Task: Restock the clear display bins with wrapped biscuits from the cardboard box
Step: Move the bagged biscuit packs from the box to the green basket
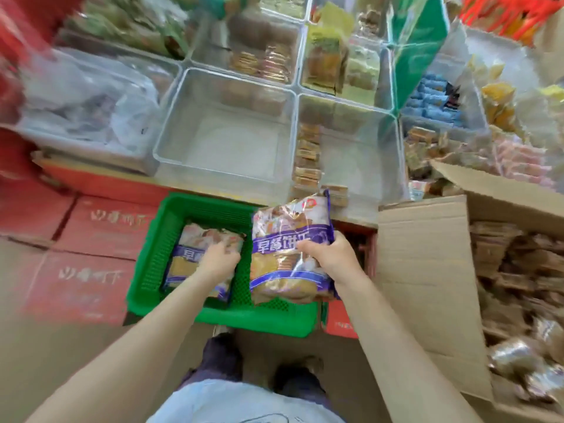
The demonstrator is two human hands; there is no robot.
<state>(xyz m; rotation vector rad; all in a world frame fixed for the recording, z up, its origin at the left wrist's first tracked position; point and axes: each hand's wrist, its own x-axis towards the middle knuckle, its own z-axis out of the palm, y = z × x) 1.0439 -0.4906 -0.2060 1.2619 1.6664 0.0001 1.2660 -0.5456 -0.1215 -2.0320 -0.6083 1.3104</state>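
Note:
My right hand grips a large purple-banded bag of biscuits, held upright over the right half of a green plastic basket. My left hand reaches into the basket and rests on a second bag of the same kind lying flat; whether its fingers grip it I cannot tell. An open cardboard box of small wrapped biscuits stands at the right. Clear display bins sit beyond the basket: one bare bin and one with a column of wrapped biscuits along its left wall.
Red cartons are stacked at the left on the floor. A clear bin at the left holds crumpled plastic bags. More bins of snacks fill the back and right. A green divider panel stands between bins. My feet show at the bottom.

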